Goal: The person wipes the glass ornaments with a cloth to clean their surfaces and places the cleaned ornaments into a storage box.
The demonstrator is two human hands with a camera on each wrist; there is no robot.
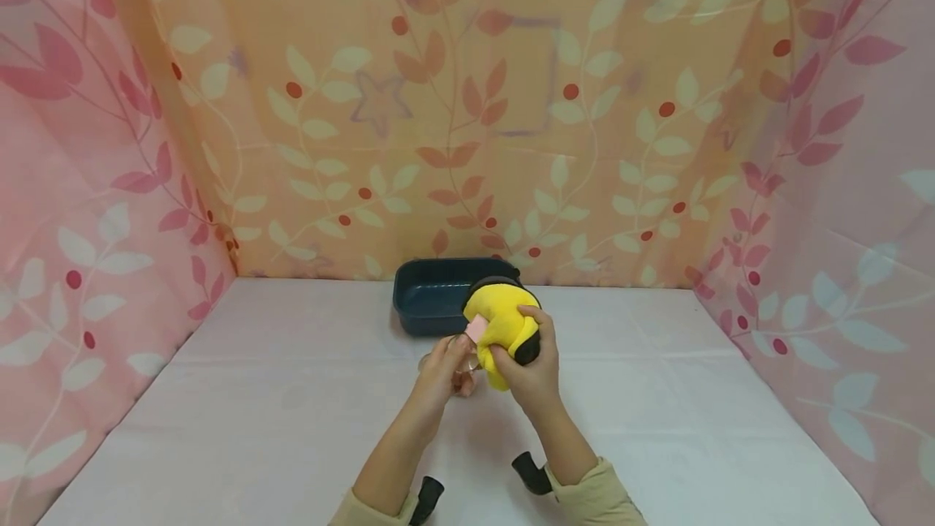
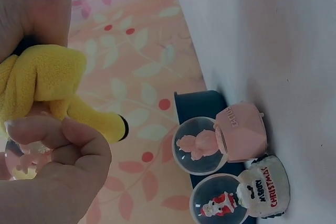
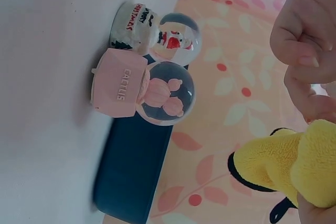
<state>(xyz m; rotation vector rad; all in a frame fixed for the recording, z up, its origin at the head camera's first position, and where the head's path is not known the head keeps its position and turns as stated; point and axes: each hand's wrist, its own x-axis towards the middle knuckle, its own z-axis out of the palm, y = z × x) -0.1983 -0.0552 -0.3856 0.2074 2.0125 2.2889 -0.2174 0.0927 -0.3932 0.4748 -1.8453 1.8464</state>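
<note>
Before the dark blue bin (image 1: 424, 323) on the counter (image 1: 248, 396), a Santa globe (image 3: 152, 30) stands left of a pink cactus globe (image 3: 140, 85); the left hand (image 1: 441, 362) grasps another clear globe (image 2: 25, 162) in its fingers; rightward, the right hand's (image 1: 539, 368) fingers clutch a yellow plush piece (image 1: 502, 307).

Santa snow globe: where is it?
The Santa snow globe stands on the table, upper left of centre in the right wrist view, beside the pink cactus globe, before the dark blue tub.

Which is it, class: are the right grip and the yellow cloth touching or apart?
Touching: the head view shows the right grip holding the yellow cloth between thumb and fingers.
</note>
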